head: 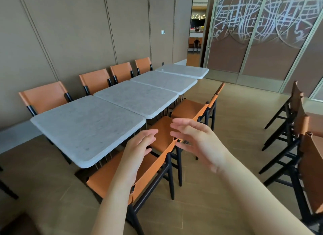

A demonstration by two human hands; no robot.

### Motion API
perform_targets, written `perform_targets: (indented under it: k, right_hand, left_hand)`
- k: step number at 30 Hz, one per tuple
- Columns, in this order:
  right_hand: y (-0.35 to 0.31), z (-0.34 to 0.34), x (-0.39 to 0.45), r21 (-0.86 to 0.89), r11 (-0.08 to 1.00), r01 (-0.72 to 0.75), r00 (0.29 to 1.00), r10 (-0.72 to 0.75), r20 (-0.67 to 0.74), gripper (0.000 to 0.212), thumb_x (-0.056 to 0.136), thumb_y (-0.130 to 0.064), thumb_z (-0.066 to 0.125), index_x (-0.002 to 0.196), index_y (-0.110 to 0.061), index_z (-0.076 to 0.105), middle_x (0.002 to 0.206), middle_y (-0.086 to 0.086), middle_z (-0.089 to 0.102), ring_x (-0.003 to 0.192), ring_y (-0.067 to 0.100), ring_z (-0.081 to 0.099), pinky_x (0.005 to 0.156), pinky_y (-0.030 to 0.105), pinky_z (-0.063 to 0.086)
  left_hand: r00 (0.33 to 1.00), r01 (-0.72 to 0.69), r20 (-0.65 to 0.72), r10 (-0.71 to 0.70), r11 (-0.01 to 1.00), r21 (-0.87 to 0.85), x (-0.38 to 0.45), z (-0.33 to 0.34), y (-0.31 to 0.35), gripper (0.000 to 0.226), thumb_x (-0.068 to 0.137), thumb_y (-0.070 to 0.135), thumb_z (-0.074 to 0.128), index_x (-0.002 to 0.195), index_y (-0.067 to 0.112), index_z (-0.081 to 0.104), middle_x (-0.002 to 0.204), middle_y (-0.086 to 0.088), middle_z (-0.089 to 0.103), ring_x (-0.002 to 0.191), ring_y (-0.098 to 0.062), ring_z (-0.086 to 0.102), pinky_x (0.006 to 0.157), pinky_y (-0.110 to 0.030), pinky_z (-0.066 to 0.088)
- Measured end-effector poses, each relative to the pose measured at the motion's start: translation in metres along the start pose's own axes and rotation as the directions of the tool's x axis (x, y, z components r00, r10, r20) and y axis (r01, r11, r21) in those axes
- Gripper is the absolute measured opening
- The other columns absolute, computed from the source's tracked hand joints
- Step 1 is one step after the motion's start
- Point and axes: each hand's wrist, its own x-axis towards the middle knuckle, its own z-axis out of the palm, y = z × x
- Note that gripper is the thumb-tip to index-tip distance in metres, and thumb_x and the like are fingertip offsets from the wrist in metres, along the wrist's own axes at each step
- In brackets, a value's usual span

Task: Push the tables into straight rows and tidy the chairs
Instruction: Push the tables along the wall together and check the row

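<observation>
Orange leather is what both hands hover over. My left hand [138, 147] is raised above the backrest of the nearest chair [150, 166], fingers loosely spread and holding nothing. My right hand [197, 140] is likewise released, fingers extended toward the left, above the point where that backrest meets the second chair [162, 129]. Motion blur softens the right fingertips, so I cannot confirm whether either hand touches the leather; they appear just clear of it.

Both chairs stand on the near side of the table row with seats pushed partly under the tops. A third chair [195, 108] stands further along the same side, its seat also partly under.

Four grey stone-topped tables [87, 126] are set end to end in one line running away to the upper right, edges touching or nearly so. The farthest top [183, 70] looks slightly offset toward the wall.

Along the far side, four orange chairs [43, 96] stand between the tables and the brown panelled wall [70, 33], backs to the wall.

At right, well apart from the row, further chairs [297, 129] with black frames are grouped closely together on the wooden floor [236, 112].
</observation>
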Motion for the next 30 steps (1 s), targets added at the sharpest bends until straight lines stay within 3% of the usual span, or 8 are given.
perform_targets:
  k: [3, 13, 24, 30]
  right_hand:
    - [-0.013, -0.044, 0.041, -0.019, 1.000, -0.004, 1.000, 0.004, -0.014, 0.022, 0.100, -0.020, 0.059, 0.116, -0.026, 0.072, 0.120, -0.007, 0.073, 0.112, 0.011, 0.068, 0.097, 0.037, 0.055]
    - [-0.030, -0.160, 0.130, 0.040, 0.999, -0.036, 0.994, 0.040, -0.099, 0.022, 0.100, -0.019, 0.058, 0.117, -0.022, 0.072, 0.118, -0.006, 0.074, 0.112, 0.013, 0.069, 0.095, 0.037, 0.055]
    - [-0.035, -0.254, 0.265, 0.031, 0.998, -0.056, 0.993, 0.052, 0.106, 0.024, 0.101, -0.023, 0.056, 0.119, -0.021, 0.071, 0.116, -0.005, 0.074, 0.110, 0.012, 0.070, 0.095, 0.035, 0.055]
    - [-0.044, -0.298, 0.345, -0.030, 0.995, -0.096, 0.965, 0.101, 0.241, 0.024, 0.101, -0.022, 0.056, 0.120, -0.021, 0.071, 0.117, -0.004, 0.074, 0.111, 0.013, 0.069, 0.095, 0.036, 0.055]
  left_hand:
    - [0.999, 0.000, 0.041, 0.000, 1.000, -0.001, 0.054, 0.038, 0.002, 0.022, 0.103, 0.042, 0.050, 0.116, 0.047, 0.068, 0.125, 0.023, 0.066, 0.118, 0.007, 0.060, 0.096, -0.020, 0.047]
    - [0.997, 0.019, 0.070, -0.021, 1.000, 0.019, 0.178, 0.125, 0.008, 0.025, 0.105, 0.035, 0.048, 0.116, 0.041, 0.070, 0.120, 0.023, 0.069, 0.114, 0.008, 0.062, 0.094, -0.019, 0.048]
    - [0.995, 0.093, -0.039, -0.091, 0.993, 0.071, 0.290, 0.213, -0.017, 0.025, 0.104, 0.039, 0.048, 0.115, 0.035, 0.070, 0.119, 0.018, 0.070, 0.111, 0.006, 0.065, 0.098, -0.023, 0.049]
    - [0.964, 0.202, -0.180, -0.197, 0.979, 0.010, 0.349, 0.249, -0.023, 0.020, 0.102, 0.039, 0.055, 0.106, 0.036, 0.074, 0.111, 0.021, 0.073, 0.109, 0.002, 0.067, 0.107, -0.039, 0.050]
